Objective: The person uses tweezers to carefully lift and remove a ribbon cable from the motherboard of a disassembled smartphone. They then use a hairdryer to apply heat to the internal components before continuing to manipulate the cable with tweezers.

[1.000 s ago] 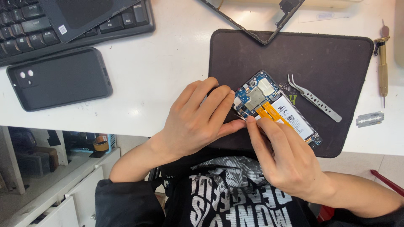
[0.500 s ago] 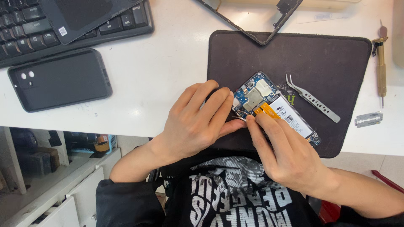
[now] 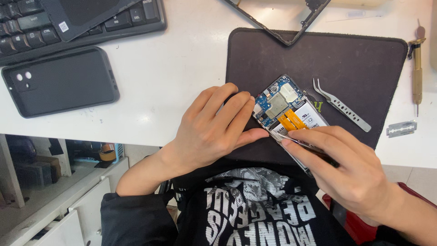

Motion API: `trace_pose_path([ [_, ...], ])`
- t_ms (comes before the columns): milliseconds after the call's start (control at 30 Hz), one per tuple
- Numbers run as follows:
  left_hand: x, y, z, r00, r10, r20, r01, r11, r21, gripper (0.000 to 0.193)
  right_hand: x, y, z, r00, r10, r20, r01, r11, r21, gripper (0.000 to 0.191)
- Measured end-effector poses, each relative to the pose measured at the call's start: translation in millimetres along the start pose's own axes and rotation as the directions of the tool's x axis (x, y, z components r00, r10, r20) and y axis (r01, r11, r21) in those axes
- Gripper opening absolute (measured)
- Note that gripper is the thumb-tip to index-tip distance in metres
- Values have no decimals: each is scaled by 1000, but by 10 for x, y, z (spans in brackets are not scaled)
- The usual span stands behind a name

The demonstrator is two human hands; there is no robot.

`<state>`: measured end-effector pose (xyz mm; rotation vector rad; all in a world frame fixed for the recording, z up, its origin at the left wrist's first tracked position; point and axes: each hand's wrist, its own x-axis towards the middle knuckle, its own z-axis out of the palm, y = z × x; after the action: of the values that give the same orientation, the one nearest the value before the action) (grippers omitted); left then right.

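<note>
We work at a white, smooth bench (image 3: 173, 77) with a dark, matte mat (image 3: 318, 59), rounded at the corners, spread over its near edge; below the edge, to the left of our left hand, we see white drawers (image 3: 68, 214) and a cluttered shelf. The opened phone (image 3: 287, 109) lies tilted on the mat between our hands: a blue circuit board with metal shields at its far end, orange flat cables and a white battery nearer us. Our left hand (image 3: 214, 132) rests flat on the mat, its fingertips pressed against the phone's left edge, grasping nothing. Our right hand (image 3: 350, 173) pinches a thin metal tool (image 3: 300, 142), whose tip meets the phone's near part. Just beyond our right hand lie curved steel tweezers (image 3: 341, 105), and farther right, off the mat, a razor blade (image 3: 401, 129) and a slim brass screwdriver (image 3: 417, 64). Beyond our left hand sits a dark rubbery case (image 3: 59, 82) with camera cutouts, and past it a black keyboard (image 3: 82, 18) with a dark flat panel laid on it. A thin black frame (image 3: 277, 23) juts over the mat's far edge.
</note>
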<state>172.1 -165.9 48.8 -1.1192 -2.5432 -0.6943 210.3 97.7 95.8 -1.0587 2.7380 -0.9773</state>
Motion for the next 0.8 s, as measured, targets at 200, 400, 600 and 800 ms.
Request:
trace_pose_path([
  [200,0,10,-1,1000,-9,5,9,1000,-11,55,-13,40,24,965,252,79,-263,945,196,35],
  [400,-11,9,-11,1000,-9,8,9,1000,-25,54,46,50,25,963,267,26,-268,952,147,22],
  [600,-4,13,2,1000,-4,-2,4,1000,-23,54,167,50,1,937,344,65,-349,932,96,22],
  [800,-20,0,5,1000,0,4,0,1000,-14,54,207,50,-8,933,349,92,-357,930,87,20],
])
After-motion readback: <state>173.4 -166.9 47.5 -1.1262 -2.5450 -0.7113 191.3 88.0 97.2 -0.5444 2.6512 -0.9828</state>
